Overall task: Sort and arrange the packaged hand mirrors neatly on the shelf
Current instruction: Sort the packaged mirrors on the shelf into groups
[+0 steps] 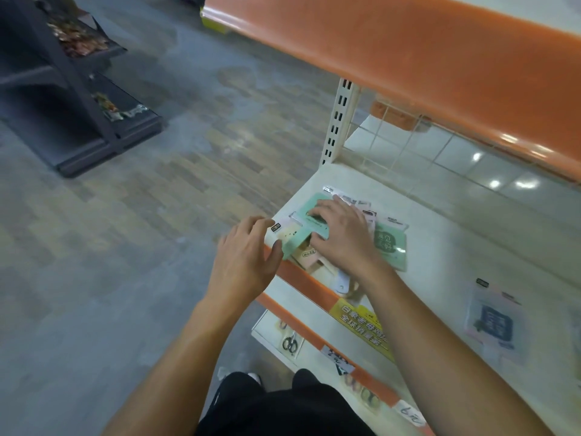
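Note:
A loose pile of packaged hand mirrors lies at the left end of the cream shelf [440,247]. On top is a mint green mirror pack [306,215]; pink and beige packs [306,258] poke out beneath it. Another green pack [390,243] lies to the right of the pile. My right hand [341,234] lies on the top green pack, fingers curled over it and thumb at its lower edge. My left hand [245,259] hovers at the shelf's front edge, fingers loosely bent, thumb tip touching the green pack's handle end. A pale pack with a dark mirror [495,322] lies apart, far right.
An orange shelf [408,58] overhangs above. The shelf's front lip [301,278] is orange, with a yellow label [361,322] and price tags. A lower shelf holds scissors [290,343]. A dark display rack [78,89] stands across the grey floor at left.

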Tool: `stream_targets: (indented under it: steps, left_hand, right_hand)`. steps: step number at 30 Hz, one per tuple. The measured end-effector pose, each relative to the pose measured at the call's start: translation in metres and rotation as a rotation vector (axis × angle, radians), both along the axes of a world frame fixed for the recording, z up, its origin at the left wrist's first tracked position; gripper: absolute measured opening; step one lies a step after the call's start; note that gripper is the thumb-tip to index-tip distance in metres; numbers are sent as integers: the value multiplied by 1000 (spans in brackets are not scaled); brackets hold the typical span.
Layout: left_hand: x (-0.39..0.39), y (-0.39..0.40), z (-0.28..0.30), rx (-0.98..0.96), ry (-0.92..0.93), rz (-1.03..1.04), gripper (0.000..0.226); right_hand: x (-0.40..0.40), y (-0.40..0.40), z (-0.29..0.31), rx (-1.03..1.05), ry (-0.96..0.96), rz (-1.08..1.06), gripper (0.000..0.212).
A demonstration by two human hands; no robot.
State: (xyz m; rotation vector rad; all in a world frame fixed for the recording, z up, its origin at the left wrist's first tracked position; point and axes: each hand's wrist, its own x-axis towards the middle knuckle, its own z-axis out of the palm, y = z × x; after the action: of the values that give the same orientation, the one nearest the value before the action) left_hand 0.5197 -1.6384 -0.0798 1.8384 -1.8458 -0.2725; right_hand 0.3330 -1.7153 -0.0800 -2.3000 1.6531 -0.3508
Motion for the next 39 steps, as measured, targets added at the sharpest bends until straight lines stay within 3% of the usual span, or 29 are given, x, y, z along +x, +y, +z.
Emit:
stream_targets:
  steps: [8, 16, 22, 39]
  left_hand:
    - [-2, -5, 4, 24, -10, 11, 34]
    - [1, -9, 4, 63, 7, 13, 35]
    - [4, -13, 6, 63, 5, 7, 35]
    - [-6, -19, 3, 55, -4, -40, 34]
  right_hand:
    - [4, -4, 0, -33, 10, -52, 48]
    - [13, -6, 2, -28, -24, -91, 39]
    - [16, -9, -4, -44, 60, -85, 49]
    - [-1, 14, -1, -72, 83, -202, 49]
